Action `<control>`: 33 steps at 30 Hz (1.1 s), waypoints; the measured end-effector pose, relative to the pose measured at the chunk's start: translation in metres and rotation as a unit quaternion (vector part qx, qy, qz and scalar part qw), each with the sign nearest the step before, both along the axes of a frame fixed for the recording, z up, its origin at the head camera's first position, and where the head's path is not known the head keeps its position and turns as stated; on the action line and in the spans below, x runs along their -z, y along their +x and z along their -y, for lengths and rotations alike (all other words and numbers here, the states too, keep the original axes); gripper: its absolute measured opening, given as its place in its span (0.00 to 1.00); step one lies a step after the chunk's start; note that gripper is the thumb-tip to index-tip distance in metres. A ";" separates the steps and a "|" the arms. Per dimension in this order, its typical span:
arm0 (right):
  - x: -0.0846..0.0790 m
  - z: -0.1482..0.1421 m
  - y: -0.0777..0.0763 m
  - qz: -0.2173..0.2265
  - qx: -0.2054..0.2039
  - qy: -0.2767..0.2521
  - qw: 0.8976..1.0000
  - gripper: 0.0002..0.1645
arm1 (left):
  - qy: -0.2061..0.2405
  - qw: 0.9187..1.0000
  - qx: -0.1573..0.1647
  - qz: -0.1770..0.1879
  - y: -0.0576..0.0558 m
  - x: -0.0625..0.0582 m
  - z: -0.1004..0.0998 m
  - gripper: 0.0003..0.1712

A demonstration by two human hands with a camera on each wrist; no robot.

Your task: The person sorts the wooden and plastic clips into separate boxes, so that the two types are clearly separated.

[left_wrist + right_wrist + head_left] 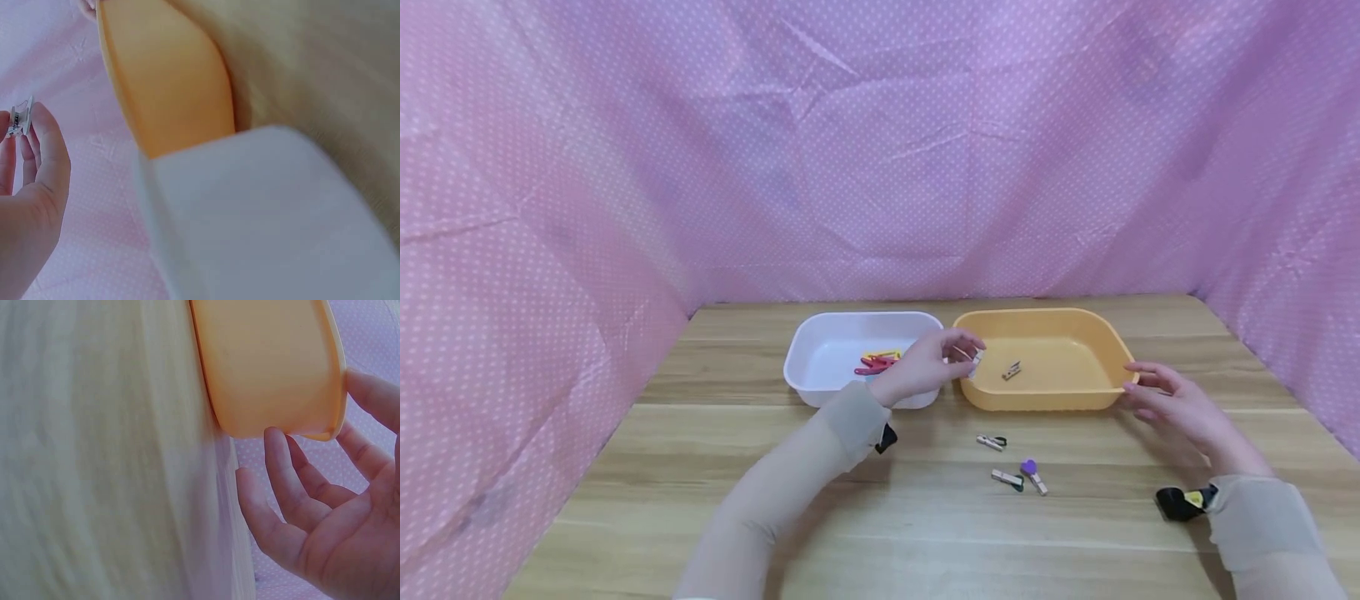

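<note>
My left hand (928, 362) pinches a small pale clothespin (977, 358) between thumb and fingertips, over the gap between the two bins. In the left wrist view, the metal spring of this clothespin (20, 119) shows. My right hand (1172, 404) holds the right end of the yellow bin (1045, 402), with fingertips at the rim and other fingers low by the outer wall, as the right wrist view shows. Inside that bin lies one wooden clothespin (1012, 371). The white bin (820, 392) stands under my left forearm and holds red and yellow plastic clips (878, 362).
On the wooden table (925, 542), in front of the yellow bin, lie a clothespin with a dark piece (992, 442), one with a green piece (1007, 479) and one with a purple heart (1033, 477). A pink dotted curtain (880, 167) hangs behind and at both sides.
</note>
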State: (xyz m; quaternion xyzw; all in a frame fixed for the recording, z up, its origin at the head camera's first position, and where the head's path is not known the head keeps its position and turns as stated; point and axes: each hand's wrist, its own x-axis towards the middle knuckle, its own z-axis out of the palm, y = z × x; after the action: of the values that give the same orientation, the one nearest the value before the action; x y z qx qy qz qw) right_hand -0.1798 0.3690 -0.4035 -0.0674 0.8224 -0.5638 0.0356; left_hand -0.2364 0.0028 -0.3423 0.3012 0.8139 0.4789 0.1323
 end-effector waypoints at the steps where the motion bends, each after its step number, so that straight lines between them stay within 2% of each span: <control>1: 0.000 0.000 0.000 -0.001 0.000 0.000 1.000 0.19 | 0.000 1.000 0.001 -0.003 -0.003 -0.002 -0.001 0.15; 7: -0.001 0.000 -0.002 0.007 0.003 0.007 1.000 0.18 | -0.027 0.999 0.001 -0.017 -0.013 -0.015 -0.003 0.15; 14: -0.001 -0.001 -0.003 0.009 0.003 0.001 1.000 0.18 | -0.025 1.000 -0.006 -0.006 -0.030 -0.031 -0.006 0.14; 20: -0.001 -0.002 -0.002 0.011 0.005 0.003 1.000 0.18 | -0.055 0.998 -0.012 -0.032 -0.046 -0.039 -0.017 0.12; 25: 0.000 -0.002 -0.001 0.014 0.005 0.001 1.000 0.19 | -0.081 0.996 -0.004 -0.042 -0.054 -0.041 -0.028 0.12; 33: 0.000 0.000 0.001 0.013 0.001 -0.005 1.000 0.18 | -0.125 0.991 0.002 -0.037 -0.064 -0.033 -0.042 0.10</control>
State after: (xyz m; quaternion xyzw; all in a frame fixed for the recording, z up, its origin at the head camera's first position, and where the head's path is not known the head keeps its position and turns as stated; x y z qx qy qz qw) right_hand -0.1792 0.3693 -0.4032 -0.0594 0.8189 -0.5690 0.0457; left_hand -0.2999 0.0443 -0.3093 0.3018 0.8711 0.3612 0.1398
